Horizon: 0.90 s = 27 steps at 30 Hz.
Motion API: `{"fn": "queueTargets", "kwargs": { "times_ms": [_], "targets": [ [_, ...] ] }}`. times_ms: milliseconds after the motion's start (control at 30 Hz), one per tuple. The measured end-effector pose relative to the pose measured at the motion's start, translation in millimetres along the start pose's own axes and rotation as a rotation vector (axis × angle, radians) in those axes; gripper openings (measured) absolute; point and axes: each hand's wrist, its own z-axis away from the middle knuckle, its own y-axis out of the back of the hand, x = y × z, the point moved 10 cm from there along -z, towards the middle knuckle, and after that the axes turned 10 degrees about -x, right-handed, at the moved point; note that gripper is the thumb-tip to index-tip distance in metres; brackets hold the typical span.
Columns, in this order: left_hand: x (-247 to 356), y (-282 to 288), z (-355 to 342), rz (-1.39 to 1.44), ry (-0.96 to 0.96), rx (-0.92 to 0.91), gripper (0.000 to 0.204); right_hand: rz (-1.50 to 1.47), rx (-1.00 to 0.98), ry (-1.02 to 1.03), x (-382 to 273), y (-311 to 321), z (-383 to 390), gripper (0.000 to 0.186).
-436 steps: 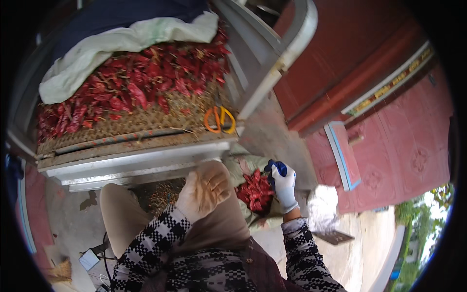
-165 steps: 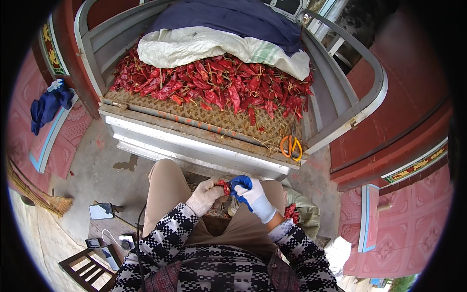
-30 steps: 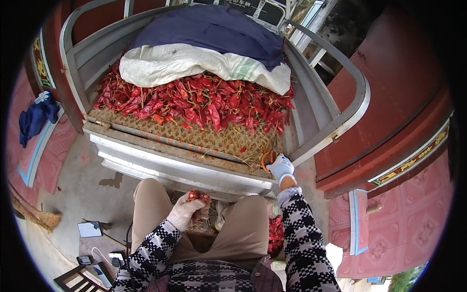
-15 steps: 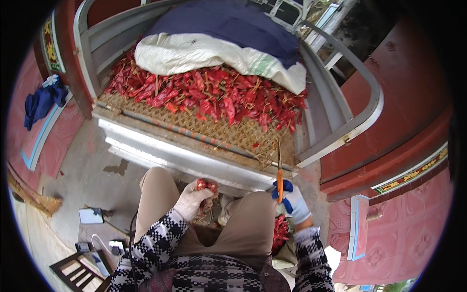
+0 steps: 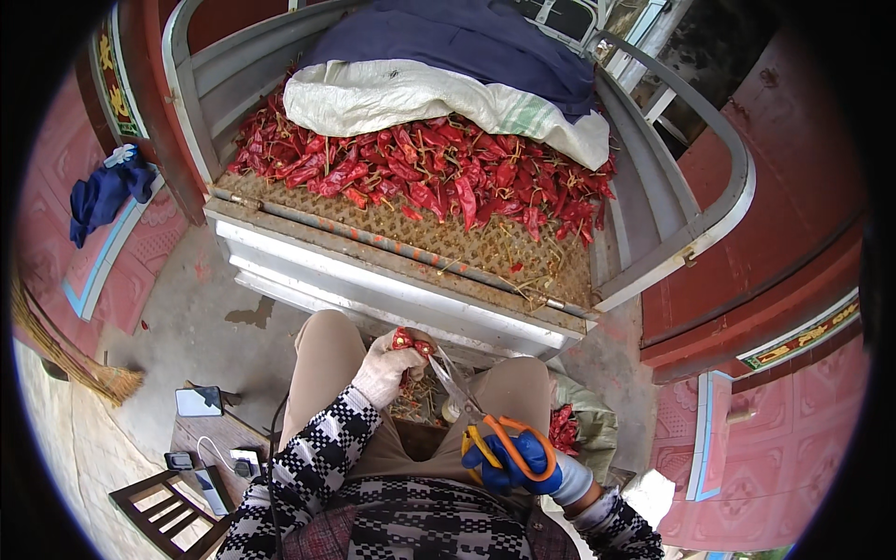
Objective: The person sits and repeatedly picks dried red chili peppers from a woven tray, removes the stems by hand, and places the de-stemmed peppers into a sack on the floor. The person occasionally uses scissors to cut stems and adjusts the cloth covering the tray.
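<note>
My left hand (image 5: 383, 371), in a white glove, is closed around a small bunch of red chili peppers (image 5: 403, 337) above my lap. Their cut-looking ends point away from me. In a blue and white glove, my right hand (image 5: 523, 467) grips scissors (image 5: 516, 446) by orange and yellow handles. The scissor blades reach toward the peppers, with the tips close beside them; whether they touch I cannot tell. Under my hands, between my knees, lie dry stems and bits (image 5: 411, 406). Ahead, a heap of red chilies (image 5: 420, 173) fills a truck bed.
The metal tailgate (image 5: 392, 289) stands just before my knees. A white woven sack (image 5: 392, 98) and dark blue cloth cover the heap. At my right is a greenish sack (image 5: 597, 425) with chilies. Left are a wooden bench (image 5: 201, 434) with phones, and a broom (image 5: 112, 381).
My right hand has brought the scissors from beyond my right knee, where they pointed up, in to my lap toward the peppers. My left hand still holds the peppers. The view has shifted slightly.
</note>
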Motion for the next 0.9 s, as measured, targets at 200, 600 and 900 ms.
{"fn": "queueTargets", "kwargs": {
  "times_ms": [200, 600, 900],
  "targets": [
    [2.5, -0.9, 1.5, -0.079, -0.022, 0.007, 0.023, -0.304, -0.036, -0.013, 4.7, -7.9, 1.0, 0.059],
    [25.6, 2.9, 6.9, -0.336, -0.130, 0.074, 0.016, 0.247, 0.430, -0.010, 11.3, 3.6, -6.8, 0.090],
    [-21.8, 17.1, 3.4, 0.278, 0.066, 0.138, 0.003, 0.014, 0.249, 0.154, -4.4, 8.3, -31.1, 0.059]
  ]
}}
